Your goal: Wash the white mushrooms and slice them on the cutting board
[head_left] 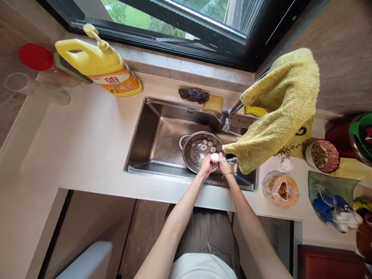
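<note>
Over the near rim of a metal bowl (188,152), my left hand (205,166) pinches a small white mushroom (214,157). My right hand (224,166), with a bracelet at its wrist, closes on the mushroom from the other side. Water appears to run onto it from the faucet (230,116), whose spout end sits just right of my fingers. Several pale round mushrooms (203,147) lie in the bowl. The bowl stands in the steel sink (167,131), right of the drain. My fingertips are small and partly hidden.
A yellow towel (285,104) drapes over the faucet. Behind the sink lie a steel scourer (194,95) and a sponge (213,104). A yellow detergent jug (107,73) stands at left. On the right are a wrapped orange bundle (281,190) and a bowl of dried pieces (322,155).
</note>
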Action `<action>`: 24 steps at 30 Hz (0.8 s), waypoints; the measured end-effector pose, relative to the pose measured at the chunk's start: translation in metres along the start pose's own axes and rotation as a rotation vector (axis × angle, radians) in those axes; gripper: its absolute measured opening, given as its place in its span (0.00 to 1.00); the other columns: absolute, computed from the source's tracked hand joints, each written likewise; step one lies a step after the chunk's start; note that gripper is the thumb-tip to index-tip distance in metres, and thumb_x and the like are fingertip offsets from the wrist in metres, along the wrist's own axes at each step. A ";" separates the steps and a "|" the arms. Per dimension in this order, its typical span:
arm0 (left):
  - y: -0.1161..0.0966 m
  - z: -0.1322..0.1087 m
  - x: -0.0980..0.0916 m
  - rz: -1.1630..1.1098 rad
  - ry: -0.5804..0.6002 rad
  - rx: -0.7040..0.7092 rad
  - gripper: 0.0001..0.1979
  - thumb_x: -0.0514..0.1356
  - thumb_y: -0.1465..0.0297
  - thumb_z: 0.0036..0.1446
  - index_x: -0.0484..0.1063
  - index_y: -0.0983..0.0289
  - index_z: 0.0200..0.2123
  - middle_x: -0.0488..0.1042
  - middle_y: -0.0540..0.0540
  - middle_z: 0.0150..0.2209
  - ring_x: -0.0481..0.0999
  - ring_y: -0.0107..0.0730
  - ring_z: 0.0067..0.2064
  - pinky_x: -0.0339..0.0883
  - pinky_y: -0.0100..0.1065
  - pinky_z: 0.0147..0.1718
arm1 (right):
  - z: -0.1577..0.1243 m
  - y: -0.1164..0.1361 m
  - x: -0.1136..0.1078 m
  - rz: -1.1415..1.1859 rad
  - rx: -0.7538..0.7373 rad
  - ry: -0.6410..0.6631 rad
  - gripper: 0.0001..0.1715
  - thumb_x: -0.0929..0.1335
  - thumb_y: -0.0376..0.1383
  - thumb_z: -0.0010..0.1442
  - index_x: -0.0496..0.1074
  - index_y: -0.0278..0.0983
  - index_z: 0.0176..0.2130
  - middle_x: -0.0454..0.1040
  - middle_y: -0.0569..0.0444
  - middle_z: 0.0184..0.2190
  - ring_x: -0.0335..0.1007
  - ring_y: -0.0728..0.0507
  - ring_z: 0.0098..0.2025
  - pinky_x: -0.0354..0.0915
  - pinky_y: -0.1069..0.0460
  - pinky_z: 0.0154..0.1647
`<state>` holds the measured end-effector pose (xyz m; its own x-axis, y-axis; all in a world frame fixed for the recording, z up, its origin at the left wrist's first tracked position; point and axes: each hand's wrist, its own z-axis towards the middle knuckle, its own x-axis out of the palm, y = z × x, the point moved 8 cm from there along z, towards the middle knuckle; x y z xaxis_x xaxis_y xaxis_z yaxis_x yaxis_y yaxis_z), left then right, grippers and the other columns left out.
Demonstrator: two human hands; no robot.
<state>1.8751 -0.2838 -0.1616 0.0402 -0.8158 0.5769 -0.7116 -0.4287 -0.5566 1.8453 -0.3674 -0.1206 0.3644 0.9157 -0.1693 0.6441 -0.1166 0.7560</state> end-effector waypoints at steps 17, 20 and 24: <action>-0.030 -0.009 0.012 0.102 0.219 -0.011 0.15 0.57 0.60 0.55 0.69 0.69 0.35 0.72 0.55 0.28 0.63 0.24 0.22 0.61 0.30 0.22 | -0.017 0.006 0.015 0.378 0.093 0.197 0.20 0.73 0.44 0.45 0.67 0.38 0.35 0.70 0.59 0.22 0.63 0.51 0.21 0.58 0.59 0.15; -0.031 -0.006 0.012 0.115 0.264 -0.020 0.15 0.57 0.61 0.54 0.69 0.68 0.33 0.72 0.54 0.28 0.64 0.24 0.23 0.60 0.29 0.22 | -0.019 0.006 0.013 0.367 0.105 0.209 0.23 0.75 0.41 0.41 0.67 0.38 0.36 0.71 0.59 0.23 0.63 0.52 0.21 0.58 0.59 0.15; -0.030 -0.004 0.014 0.182 0.304 -0.043 0.16 0.58 0.59 0.53 0.68 0.68 0.30 0.68 0.51 0.22 0.64 0.24 0.23 0.60 0.28 0.22 | -0.021 0.009 0.011 0.348 0.126 0.199 0.21 0.75 0.41 0.41 0.67 0.37 0.33 0.71 0.59 0.22 0.63 0.52 0.21 0.57 0.59 0.15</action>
<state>1.8941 -0.2810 -0.1342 -0.2964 -0.7215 0.6258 -0.7172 -0.2646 -0.6447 1.8411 -0.3507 -0.1022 0.4454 0.8686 0.2173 0.5872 -0.4666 0.6615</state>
